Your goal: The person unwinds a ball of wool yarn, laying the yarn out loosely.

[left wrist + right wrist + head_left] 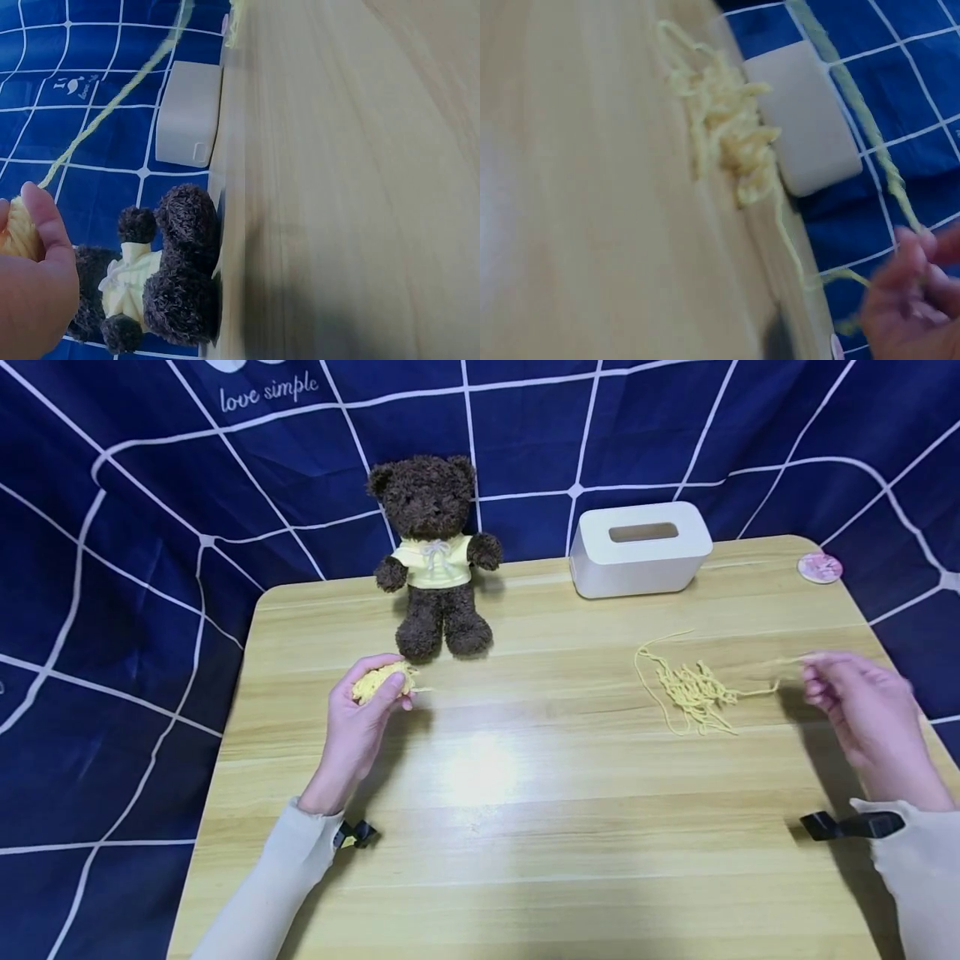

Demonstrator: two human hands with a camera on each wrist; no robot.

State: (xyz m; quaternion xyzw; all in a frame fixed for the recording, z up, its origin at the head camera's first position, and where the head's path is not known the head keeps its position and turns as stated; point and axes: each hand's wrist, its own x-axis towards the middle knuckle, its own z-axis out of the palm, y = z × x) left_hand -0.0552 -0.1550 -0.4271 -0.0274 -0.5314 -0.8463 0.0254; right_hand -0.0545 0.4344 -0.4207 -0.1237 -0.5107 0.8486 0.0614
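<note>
On the left side of the table, my left hand (363, 714) grips a small ball of yellow yarn (384, 682), thumb across its front. A strand of yarn (112, 105) leaves the ball beside the thumb in the left wrist view and stretches away. Far to the right, my right hand (862, 714) pinches the strand between thumb and fingertips, raised over the table. Between the hands, nearer the right one, lies a loose tangled heap of yarn (693, 693). In the right wrist view a thin tail from the heap (731, 131) runs up to the right hand.
A brown teddy bear (431, 510) in a yellow shirt stands at the back, just beyond the left hand. Right of it is a white tissue box (641, 550). A pink round disc (820, 567) lies near the back right corner. Blue grid cloth (525, 443) hangs behind the table.
</note>
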